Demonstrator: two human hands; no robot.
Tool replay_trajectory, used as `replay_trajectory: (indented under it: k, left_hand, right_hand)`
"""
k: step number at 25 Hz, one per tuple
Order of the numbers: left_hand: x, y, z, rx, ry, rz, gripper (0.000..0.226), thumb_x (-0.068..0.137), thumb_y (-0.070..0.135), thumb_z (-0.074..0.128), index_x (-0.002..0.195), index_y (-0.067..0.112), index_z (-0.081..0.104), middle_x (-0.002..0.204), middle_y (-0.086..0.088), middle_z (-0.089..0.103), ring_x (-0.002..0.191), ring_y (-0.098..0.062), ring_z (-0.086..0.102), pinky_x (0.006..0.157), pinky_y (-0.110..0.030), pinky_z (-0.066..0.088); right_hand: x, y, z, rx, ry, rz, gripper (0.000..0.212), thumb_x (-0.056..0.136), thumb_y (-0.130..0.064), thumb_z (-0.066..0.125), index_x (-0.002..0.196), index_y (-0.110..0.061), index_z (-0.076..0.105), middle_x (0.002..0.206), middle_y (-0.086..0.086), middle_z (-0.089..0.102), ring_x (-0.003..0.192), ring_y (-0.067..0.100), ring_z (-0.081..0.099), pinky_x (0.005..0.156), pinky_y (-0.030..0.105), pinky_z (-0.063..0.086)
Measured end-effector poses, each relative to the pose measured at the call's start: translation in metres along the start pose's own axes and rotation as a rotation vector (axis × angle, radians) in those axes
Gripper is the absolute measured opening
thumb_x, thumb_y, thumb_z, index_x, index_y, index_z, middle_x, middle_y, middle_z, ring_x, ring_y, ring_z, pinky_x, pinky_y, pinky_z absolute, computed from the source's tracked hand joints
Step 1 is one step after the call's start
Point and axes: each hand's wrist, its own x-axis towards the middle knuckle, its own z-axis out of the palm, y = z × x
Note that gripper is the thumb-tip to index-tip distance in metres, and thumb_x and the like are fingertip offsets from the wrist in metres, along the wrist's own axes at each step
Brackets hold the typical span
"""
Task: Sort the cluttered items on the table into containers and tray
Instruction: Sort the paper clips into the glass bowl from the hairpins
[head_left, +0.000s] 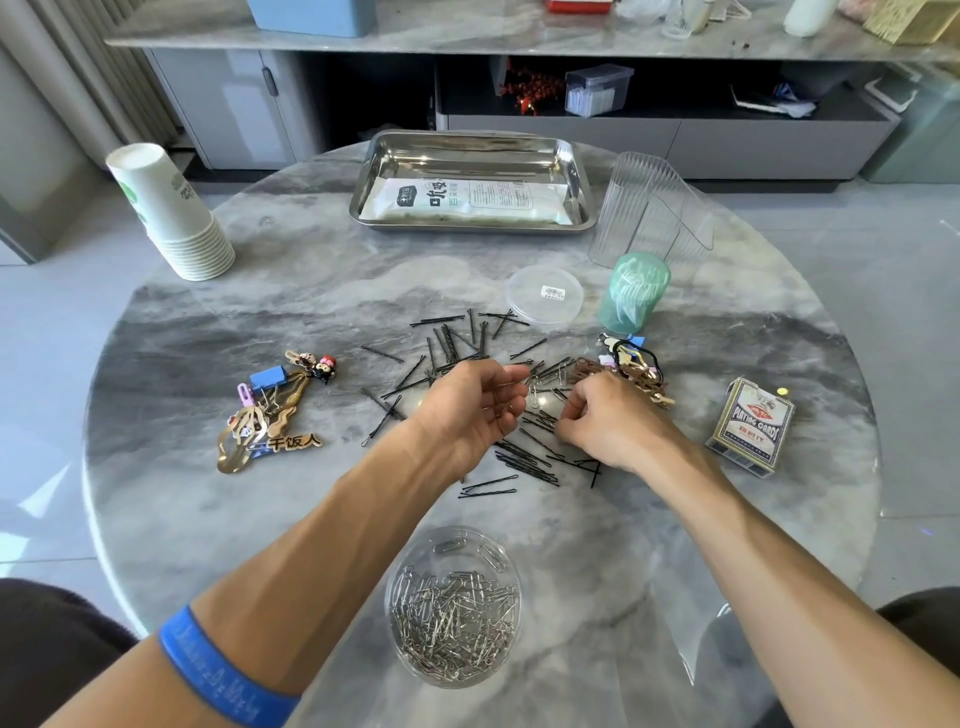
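Round grey marble counter (208, 519) — left hand (470, 408) cupped palm-up, grip loosely curled round a few silver paper clips (501, 400), right hand (605, 423) pinching at scattered black bobby pins (524, 457) (what it pinches can't be told), clear round tub of paper clips (453, 605) nearest the body.

L hand (475, 402) cupped holding paper clips (511, 400); R hand (602, 421) picking, prob. a clip, among bobby pins (524, 457) on table (311, 312).
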Motion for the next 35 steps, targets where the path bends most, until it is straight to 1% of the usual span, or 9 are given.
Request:
replay_trajectory:
  k: [6,9,12,15,19,22,27,31,35]
  left_hand:
    - [0.001,-0.001,-0.002,0.016,0.007,0.017,0.024,0.092,0.005,0.044,0.088,0.004,0.067,0.065,-0.004,0.062,0.053,-0.012,0.056,0.047,-0.019,0.045]
    - [0.001,-0.001,0.000,0.013,0.011,0.019,0.024,0.092,0.005,0.044,0.087,0.004,0.068,0.065,-0.005,0.062,0.056,-0.013,0.057,0.048,-0.019,0.047]
    - [0.001,-0.001,0.000,0.020,0.006,0.016,0.023,0.092,0.005,0.045,0.087,0.004,0.067,0.068,-0.005,0.062,0.058,-0.014,0.057,0.048,-0.019,0.047]
    - [0.001,-0.002,0.001,0.026,-0.004,0.022,0.024,0.092,0.005,0.044,0.088,0.004,0.068,0.066,-0.004,0.063,0.057,-0.013,0.057,0.047,-0.019,0.047]
    - [0.000,-0.002,-0.001,0.033,0.002,0.028,0.023,0.092,0.005,0.045,0.089,0.004,0.068,0.069,-0.005,0.062,0.056,-0.013,0.057,0.048,-0.020,0.047]
    - [0.000,-0.001,-0.001,0.037,0.005,0.033,0.023,0.092,0.005,0.045,0.088,0.005,0.068,0.069,-0.006,0.062,0.057,-0.014,0.057,0.047,-0.020,0.047]
    - [0.001,-0.002,-0.001,0.034,0.000,0.034,0.023,0.092,0.004,0.045,0.088,0.004,0.068,0.067,-0.005,0.062,0.056,-0.013,0.056,0.047,-0.019,0.046]
    - [0.003,-0.002,-0.002,0.016,0.005,0.039,0.024,0.092,0.003,0.045,0.088,0.003,0.068,0.066,-0.005,0.062,0.057,-0.013,0.057,0.049,-0.020,0.048]
    - [0.004,-0.005,-0.001,0.007,-0.002,0.036,0.024,0.091,0.004,0.045,0.087,0.003,0.068,0.065,-0.006,0.062,0.057,-0.014,0.059,0.051,-0.020,0.051]
  right_hand:
    - [-0.003,-0.001,-0.002,-0.007,0.037,-0.048,0.011,0.078,-0.024,0.067,0.070,-0.024,0.060,0.070,-0.010,0.059,0.075,0.018,0.059,0.063,0.028,0.043]
    - [-0.001,0.003,-0.012,-0.002,0.021,-0.036,0.013,0.076,-0.021,0.070,0.065,-0.026,0.064,0.069,-0.010,0.062,0.072,0.014,0.060,0.056,0.024,0.039]
    - [-0.003,0.003,-0.013,-0.098,-0.008,-0.046,0.014,0.076,-0.021,0.071,0.063,-0.025,0.067,0.074,-0.005,0.067,0.073,0.016,0.062,0.057,0.024,0.043]
    - [-0.003,0.002,-0.008,-0.161,0.067,-0.070,0.005,0.076,-0.021,0.069,0.071,-0.022,0.069,0.080,-0.001,0.068,0.078,0.022,0.063,0.064,0.029,0.049]
    - [-0.003,0.003,-0.002,-0.139,0.199,-0.136,0.007,0.079,-0.023,0.069,0.079,-0.025,0.062,0.068,-0.011,0.052,0.074,0.021,0.054,0.061,0.029,0.035]
    - [-0.002,0.001,0.000,-0.136,0.194,-0.175,0.005,0.080,-0.025,0.070,0.077,-0.026,0.066,0.062,-0.014,0.043,0.072,0.020,0.052,0.061,0.027,0.033]
    - [-0.002,0.000,0.002,-0.138,0.212,-0.114,0.006,0.080,-0.026,0.072,0.076,-0.023,0.067,0.066,-0.010,0.050,0.072,0.021,0.057,0.060,0.027,0.036]
    - [-0.002,0.000,-0.002,-0.161,0.204,0.021,0.020,0.077,-0.037,0.077,0.075,-0.019,0.068,0.076,-0.001,0.064,0.074,0.024,0.057,0.061,0.026,0.035]
    - [-0.007,-0.006,0.001,-0.184,0.192,0.028,0.015,0.079,-0.032,0.069,0.079,-0.017,0.069,0.073,0.000,0.060,0.076,0.028,0.060,0.061,0.026,0.037]
